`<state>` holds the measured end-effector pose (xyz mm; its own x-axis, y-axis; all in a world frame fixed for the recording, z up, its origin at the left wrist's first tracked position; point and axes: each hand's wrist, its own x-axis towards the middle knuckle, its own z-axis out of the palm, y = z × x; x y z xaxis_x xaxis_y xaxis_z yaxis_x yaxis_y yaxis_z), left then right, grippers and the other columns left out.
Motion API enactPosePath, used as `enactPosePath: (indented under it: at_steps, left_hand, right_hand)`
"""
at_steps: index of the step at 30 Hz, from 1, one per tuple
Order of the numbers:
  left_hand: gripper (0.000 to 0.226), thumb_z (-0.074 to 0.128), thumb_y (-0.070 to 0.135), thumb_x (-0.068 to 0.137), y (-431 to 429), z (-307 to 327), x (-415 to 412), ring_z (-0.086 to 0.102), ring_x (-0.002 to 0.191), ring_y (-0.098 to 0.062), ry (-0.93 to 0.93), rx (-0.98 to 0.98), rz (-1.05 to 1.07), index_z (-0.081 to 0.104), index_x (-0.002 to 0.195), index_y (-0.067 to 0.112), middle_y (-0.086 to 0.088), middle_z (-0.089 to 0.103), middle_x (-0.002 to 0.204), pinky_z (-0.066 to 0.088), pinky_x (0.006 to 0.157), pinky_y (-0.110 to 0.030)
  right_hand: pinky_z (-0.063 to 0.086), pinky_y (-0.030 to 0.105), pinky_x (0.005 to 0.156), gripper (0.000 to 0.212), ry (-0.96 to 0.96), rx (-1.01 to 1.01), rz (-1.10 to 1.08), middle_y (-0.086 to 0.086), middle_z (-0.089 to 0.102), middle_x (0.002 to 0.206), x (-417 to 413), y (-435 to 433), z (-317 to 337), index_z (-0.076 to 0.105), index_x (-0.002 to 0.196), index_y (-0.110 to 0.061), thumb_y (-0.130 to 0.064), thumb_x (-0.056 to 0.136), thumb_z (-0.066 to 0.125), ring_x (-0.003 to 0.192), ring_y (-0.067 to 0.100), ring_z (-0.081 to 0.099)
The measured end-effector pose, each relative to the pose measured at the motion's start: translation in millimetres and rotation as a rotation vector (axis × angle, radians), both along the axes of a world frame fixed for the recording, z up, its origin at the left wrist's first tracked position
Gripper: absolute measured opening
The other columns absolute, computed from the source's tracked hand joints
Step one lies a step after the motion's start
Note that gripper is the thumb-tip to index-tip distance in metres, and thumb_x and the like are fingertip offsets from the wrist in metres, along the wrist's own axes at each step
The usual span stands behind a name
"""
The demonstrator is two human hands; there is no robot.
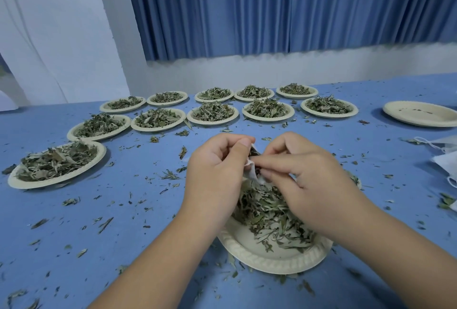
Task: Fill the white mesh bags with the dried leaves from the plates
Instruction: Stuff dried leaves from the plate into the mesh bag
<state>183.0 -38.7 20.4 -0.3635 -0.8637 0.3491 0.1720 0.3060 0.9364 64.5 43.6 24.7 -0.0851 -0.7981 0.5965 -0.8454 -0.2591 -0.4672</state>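
Observation:
A small white mesh bag (pixel 252 171) hangs between my two hands above the near plate (pixel 259 254), with dark leaves showing in its mouth. My left hand (pixel 215 167) grips the bag's left edge with curled fingers. My right hand (pixel 304 167) pinches the bag's opening from the right, its fingers stretched across it. Most of the bag is hidden by my hands. Dried green leaves (pixel 272 219) lie heaped on the near plate beneath them.
Several cream plates heaped with dried leaves (pixel 59 160) curve from the left to the back of the blue table (pixel 123 209). A stack of bare plates (pixel 420 113) sits at the far right. White mesh bags (pixel 445 160) lie at the right edge. Leaf crumbs litter the table.

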Motion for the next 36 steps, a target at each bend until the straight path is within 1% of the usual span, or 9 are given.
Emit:
enactPosePath:
  at_steps: [7, 10, 13, 18, 22, 28, 31, 33, 36]
  left_hand:
    - [0.02, 0.057, 0.013, 0.095, 5.2, -0.1, -1.9, 0.041, 0.035, 0.0, -0.002, 0.004, -0.056, 0.07, 0.079, 0.014, 0.013, 0.051, 0.044, 0.031, 0.039, -0.009]
    - [0.021, 0.056, 0.013, 0.095, 4.9, 2.5, 0.4, 0.045, 0.037, -0.002, 0.03, 0.053, -0.077, 0.07, 0.08, 0.015, 0.012, 0.053, 0.046, 0.033, 0.039, -0.009]
    - [0.021, 0.056, 0.015, 0.095, 2.9, 6.2, 4.9, 0.048, 0.044, -0.012, 0.068, 0.101, -0.107, 0.071, 0.08, 0.015, 0.007, 0.055, 0.049, 0.035, 0.041, -0.016]
    - [0.017, 0.049, 0.006, 0.098, 0.0, 15.1, 12.8, 0.045, 0.031, -0.001, 0.182, 0.179, -0.218, 0.064, 0.093, -0.003, 0.009, 0.052, 0.042, 0.035, 0.035, -0.01]
    - [0.017, 0.055, 0.01, 0.095, -13.1, 12.6, 20.9, 0.04, 0.036, -0.001, 0.121, 0.088, -0.122, 0.07, 0.09, 0.003, 0.012, 0.049, 0.049, 0.032, 0.042, -0.012]
    - [0.02, 0.059, 0.012, 0.092, -16.0, 9.1, 21.3, 0.044, 0.037, 0.001, 0.032, 0.035, -0.077, 0.07, 0.075, 0.014, 0.004, 0.06, 0.055, 0.032, 0.041, -0.01]
    - [0.021, 0.058, 0.014, 0.094, -20.4, 7.4, 21.7, 0.051, 0.046, -0.003, 0.016, 0.029, 0.003, 0.07, 0.078, 0.015, 0.01, 0.058, 0.054, 0.031, 0.043, -0.01]
    - [0.021, 0.056, 0.013, 0.096, -21.7, 8.2, 21.3, 0.047, 0.042, 0.0, 0.034, 0.043, 0.031, 0.069, 0.079, 0.015, 0.015, 0.053, 0.049, 0.031, 0.042, -0.009]
    - [0.022, 0.054, 0.011, 0.096, -18.3, 9.8, 20.1, 0.047, 0.04, 0.001, 0.046, 0.055, 0.015, 0.069, 0.08, 0.014, 0.016, 0.054, 0.047, 0.032, 0.041, -0.008]
  right_hand:
    - [0.045, 0.013, 0.058, 0.027, -0.486, -0.021, -0.037, -0.014, 0.068, 0.073, -3.2, -9.2, 3.3, 0.067, 0.078, -0.035, -0.013, 0.07, 0.081, 0.061, 0.002, 0.058]
    - [0.042, 0.015, 0.055, 0.028, -0.471, 0.051, -0.123, -0.017, 0.061, 0.081, -7.5, -15.8, 7.1, 0.063, 0.085, -0.034, -0.03, 0.064, 0.081, 0.057, 0.004, 0.047]
    - [0.047, 0.018, 0.056, 0.032, -0.529, 0.276, -0.09, -0.012, 0.06, 0.098, -12.1, -20.1, 14.0, 0.063, 0.103, -0.038, -0.042, 0.072, 0.074, 0.06, 0.005, 0.055]
    - [0.054, 0.025, 0.055, 0.032, -1.029, 0.527, 0.268, 0.012, 0.07, 0.09, -2.4, -35.9, 23.2, 0.064, 0.113, -0.015, -0.017, 0.081, 0.067, 0.074, 0.025, 0.069]
    - [0.05, 0.022, 0.05, 0.014, -0.875, 0.433, 0.151, 0.01, 0.066, 0.074, 7.9, -54.8, 31.3, 0.062, 0.099, -0.003, 0.0, 0.085, 0.065, 0.057, 0.017, 0.061]
    - [0.036, 0.018, 0.036, 0.014, -0.244, 0.297, -0.165, 0.004, 0.056, 0.051, 25.1, -75.9, 30.5, 0.058, 0.071, -0.008, 0.005, 0.075, 0.056, 0.041, 0.013, 0.049]
    - [0.051, 0.022, 0.053, 0.003, -0.485, 0.382, -0.023, 0.011, 0.067, 0.071, 15.4, -74.9, 31.1, 0.067, 0.083, -0.005, -0.004, 0.082, 0.065, 0.057, 0.016, 0.059]
    - [0.056, 0.024, 0.069, 0.015, -0.705, 0.497, 0.186, 0.012, 0.07, 0.086, 4.7, -70.2, 32.6, 0.069, 0.099, -0.001, -0.009, 0.086, 0.067, 0.073, 0.017, 0.065]
    - [0.055, 0.024, 0.071, 0.017, -0.697, 0.496, 0.259, 0.013, 0.068, 0.085, -2.1, -66.0, 32.5, 0.071, 0.097, -0.001, 0.005, 0.082, 0.065, 0.074, 0.017, 0.064]
